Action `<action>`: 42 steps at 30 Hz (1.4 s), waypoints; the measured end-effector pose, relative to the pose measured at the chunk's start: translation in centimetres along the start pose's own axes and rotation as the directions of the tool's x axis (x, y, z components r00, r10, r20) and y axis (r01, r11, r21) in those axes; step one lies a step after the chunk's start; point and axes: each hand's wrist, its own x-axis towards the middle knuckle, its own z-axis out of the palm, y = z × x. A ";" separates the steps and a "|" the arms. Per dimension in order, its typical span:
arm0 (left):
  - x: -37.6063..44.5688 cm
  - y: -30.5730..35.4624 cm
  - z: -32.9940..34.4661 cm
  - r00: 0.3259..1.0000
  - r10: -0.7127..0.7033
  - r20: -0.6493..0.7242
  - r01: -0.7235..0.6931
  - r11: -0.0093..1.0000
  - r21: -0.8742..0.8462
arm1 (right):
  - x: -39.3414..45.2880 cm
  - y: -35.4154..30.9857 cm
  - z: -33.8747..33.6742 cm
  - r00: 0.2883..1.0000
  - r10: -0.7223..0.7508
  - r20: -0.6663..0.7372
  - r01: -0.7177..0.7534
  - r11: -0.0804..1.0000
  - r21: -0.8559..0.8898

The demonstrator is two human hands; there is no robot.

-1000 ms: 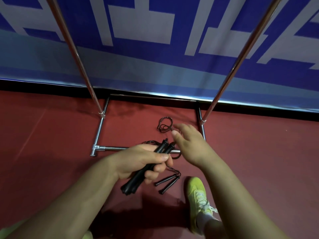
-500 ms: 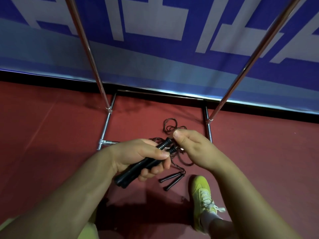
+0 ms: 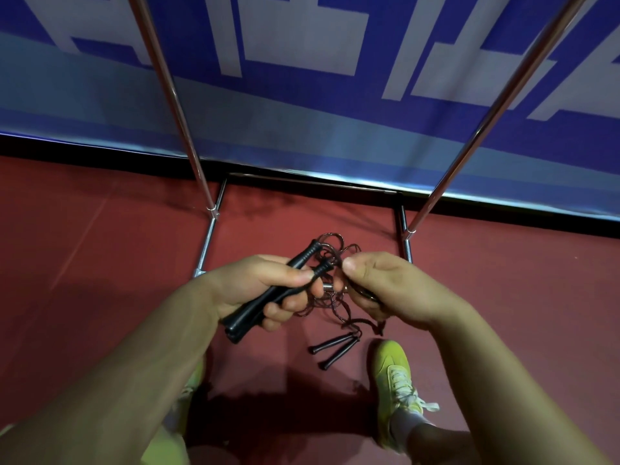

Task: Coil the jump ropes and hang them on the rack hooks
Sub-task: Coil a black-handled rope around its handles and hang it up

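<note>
Red floor, blue banner behind. Centre frame, left hand (image 3: 265, 290) clamps two black handles (image 3: 271, 297), right hand (image 3: 385, 290) pinches the tangled rope (image 3: 330, 250) at three o'clock of them. Spare handles (image 3: 335, 347) lie at six; chrome rack (image 3: 407, 243) at twelve, yellow shoe (image 3: 394, 374) at five.

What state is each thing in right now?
Left hand: grips a pair of black handles.
Right hand: pinches the tangled cord, not yet coiled.
Second pair of handles: lying on the floor, side by side.
Rack: standing; no hooks in view.
</note>
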 end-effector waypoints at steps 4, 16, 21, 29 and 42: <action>-0.1 -0.1 0.0 0.999 -0.029 0.044 0.026 0.998 0.051 | -0.7 -0.6 -1.0 0.987 0.076 0.139 -0.074 0.997 -0.019; -1.3 0.2 -1.4 0.983 -0.181 0.001 0.170 0.926 0.336 | -1.7 -0.4 -2.4 0.987 0.115 -0.110 -0.154 0.859 -0.488; -0.8 -0.4 -1.5 0.993 -0.114 -0.029 0.117 0.930 0.350 | -1.1 -0.3 -1.5 0.991 0.117 -0.071 -0.136 0.804 -0.579; -0.6 -0.8 -0.6 0.983 -0.149 -0.107 0.180 0.901 0.395 | -0.5 0.4 0.0 0.998 0.012 -0.054 -0.038 0.868 -0.495; -0.3 -1.1 -0.3 0.984 -0.149 -0.099 0.175 0.923 0.343 | 0.3 0.8 0.7 0.993 -0.024 -0.112 -0.034 0.875 -0.483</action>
